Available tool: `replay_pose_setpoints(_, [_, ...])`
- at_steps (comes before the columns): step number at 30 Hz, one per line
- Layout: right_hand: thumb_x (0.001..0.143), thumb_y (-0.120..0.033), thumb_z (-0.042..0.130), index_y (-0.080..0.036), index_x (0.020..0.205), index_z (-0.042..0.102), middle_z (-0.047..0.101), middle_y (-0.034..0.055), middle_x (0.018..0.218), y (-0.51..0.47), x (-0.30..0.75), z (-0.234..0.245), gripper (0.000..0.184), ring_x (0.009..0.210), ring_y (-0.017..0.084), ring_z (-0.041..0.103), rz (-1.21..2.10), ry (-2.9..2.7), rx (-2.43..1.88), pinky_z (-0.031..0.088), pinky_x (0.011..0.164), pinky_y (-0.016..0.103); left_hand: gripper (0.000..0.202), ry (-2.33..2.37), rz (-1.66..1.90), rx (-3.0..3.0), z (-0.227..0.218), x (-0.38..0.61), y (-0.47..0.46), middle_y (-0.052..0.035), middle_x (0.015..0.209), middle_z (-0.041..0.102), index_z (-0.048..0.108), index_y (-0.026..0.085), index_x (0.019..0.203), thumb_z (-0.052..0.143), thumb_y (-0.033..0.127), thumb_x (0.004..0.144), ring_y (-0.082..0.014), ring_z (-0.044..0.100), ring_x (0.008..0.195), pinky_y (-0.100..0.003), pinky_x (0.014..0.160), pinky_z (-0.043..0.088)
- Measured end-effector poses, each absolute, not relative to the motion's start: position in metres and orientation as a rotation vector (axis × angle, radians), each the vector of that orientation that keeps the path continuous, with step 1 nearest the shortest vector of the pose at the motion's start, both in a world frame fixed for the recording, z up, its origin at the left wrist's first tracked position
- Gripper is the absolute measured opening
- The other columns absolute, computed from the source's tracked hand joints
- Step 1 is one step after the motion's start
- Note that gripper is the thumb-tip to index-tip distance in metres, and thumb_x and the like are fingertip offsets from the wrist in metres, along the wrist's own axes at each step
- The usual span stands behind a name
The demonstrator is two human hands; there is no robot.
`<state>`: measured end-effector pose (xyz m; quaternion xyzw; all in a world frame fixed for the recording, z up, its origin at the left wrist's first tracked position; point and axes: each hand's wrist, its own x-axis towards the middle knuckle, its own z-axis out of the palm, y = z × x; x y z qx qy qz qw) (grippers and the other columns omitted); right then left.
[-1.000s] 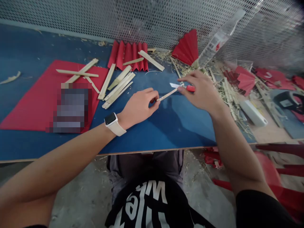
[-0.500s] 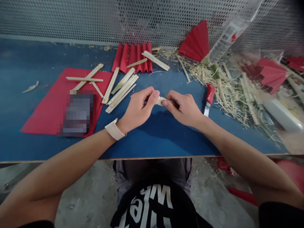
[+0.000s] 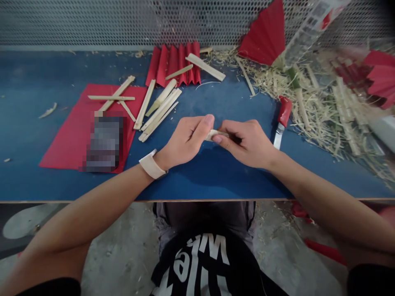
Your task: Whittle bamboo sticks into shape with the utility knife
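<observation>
Between my two hands is a short, pale strip of bamboo (image 3: pixel 212 134), mostly covered by my fingers. My left hand (image 3: pixel 191 137) pinches its left end, thumb on top. At its right end my right hand (image 3: pixel 245 139) grips it with thumb and curled fingers. Both hands are just above the blue tabletop, close together. To the left of them lie several split bamboo strips (image 3: pixel 162 111). A knife with a red handle (image 3: pixel 284 111) rests to the right, its blade pointing toward my right wrist.
A red sheet (image 3: pixel 66 139) carries crossed bamboo strips and a blurred-out phone-like object (image 3: pixel 106 144). Pleated red paper (image 3: pixel 173 63) lies at the back. On the right are bamboo shavings (image 3: pixel 321 119), a red paper fan (image 3: pixel 265 37) and a plastic bottle (image 3: pixel 311 31). A perforated metal panel (image 3: pixel 108 24) stands behind.
The view has shifted slightly, so the tabletop things sit differently in the picture. Both hands keep hold of the bamboo strip, with my left thumb a little farther over it.
</observation>
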<state>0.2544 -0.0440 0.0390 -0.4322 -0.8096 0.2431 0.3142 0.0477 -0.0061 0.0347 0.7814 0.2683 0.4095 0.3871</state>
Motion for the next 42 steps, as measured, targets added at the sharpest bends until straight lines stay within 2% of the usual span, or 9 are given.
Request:
replay_pose_setpoints(4, [0.112, -0.075, 0.049, -0.026, 0.084, 0.050, 0.051, -0.0056, 0.064, -0.048, 0.251, 0.047, 0.056, 0.056, 0.012, 0.043, 0.718, -2.126, -1.134, 0.033, 0.061, 0.032, 0.066, 0.676, 1.054, 2.009, 0.034, 0.051, -0.010, 0.0013, 0.063, 0.044, 0.039, 0.025, 0.069, 0.037, 0.073, 0.115, -0.0148, 0.041, 0.060, -0.036, 0.060, 0.037])
replay_pose_setpoints(12, [0.110, -0.076, 0.053, -0.027, 0.079, 0.048, 0.049, -0.0059, 0.061, -0.053, 0.248, 0.046, 0.059, 0.055, 0.012, 0.040, 0.737, -2.052, -1.030, 0.033, 0.058, 0.031, 0.066, 0.629, 1.025, 1.957, 0.039, 0.053, -0.014, 0.0011, 0.066, 0.041, 0.037, 0.026, 0.070, 0.036, 0.076, 0.114, -0.0158, 0.038, 0.063, -0.037, 0.062, 0.039])
replay_pose_setpoints(18, [0.110, -0.070, 0.061, -0.025, 0.081, 0.056, 0.056, -0.0058, 0.063, -0.055, 0.250, 0.048, 0.053, 0.053, 0.010, 0.043, 0.822, -2.015, -0.926, 0.033, 0.055, 0.029, 0.061, 0.552, 0.971, 1.855, 0.041, 0.054, -0.018, 0.0028, 0.066, 0.038, 0.038, 0.025, 0.072, 0.039, 0.068, 0.117, -0.0137, 0.036, 0.059, -0.035, 0.058, 0.038])
replay_pose_setpoints(22, [0.109, -0.072, 0.061, -0.025, 0.080, 0.056, 0.058, -0.0053, 0.063, -0.056, 0.249, 0.050, 0.056, 0.054, 0.010, 0.043, 0.841, -2.013, -0.920, 0.035, 0.056, 0.028, 0.060, 0.514, 0.976, 1.777, 0.040, 0.055, -0.021, 0.0038, 0.063, 0.040, 0.039, 0.025, 0.071, 0.042, 0.063, 0.117, -0.0120, 0.037, 0.055, -0.033, 0.055, 0.037])
replay_pose_setpoints(29, [0.108, -0.072, 0.064, -0.024, 0.081, 0.059, 0.062, -0.0043, 0.066, -0.057, 0.246, 0.052, 0.055, 0.057, 0.011, 0.049, 0.904, -1.970, -0.845, 0.038, 0.057, 0.028, 0.066, 0.563, 0.936, 1.711, 0.042, 0.057, -0.024, 0.0046, 0.058, 0.038, 0.037, 0.025, 0.070, 0.040, 0.073, 0.115, -0.0108, 0.038, 0.051, -0.030, 0.050, 0.038])
replay_pose_setpoints(42, [0.107, -0.063, 0.071, -0.024, 0.079, 0.056, 0.060, -0.0052, 0.066, -0.056, 0.247, 0.050, 0.051, 0.056, 0.009, 0.047, 0.965, -1.932, -0.811, 0.039, 0.055, 0.026, 0.066, 0.524, 0.908, 1.593, 0.043, 0.058, -0.024, 0.0064, 0.054, 0.035, 0.038, 0.025, 0.069, 0.046, 0.073, 0.113, -0.0091, 0.039, 0.047, -0.027, 0.048, 0.037])
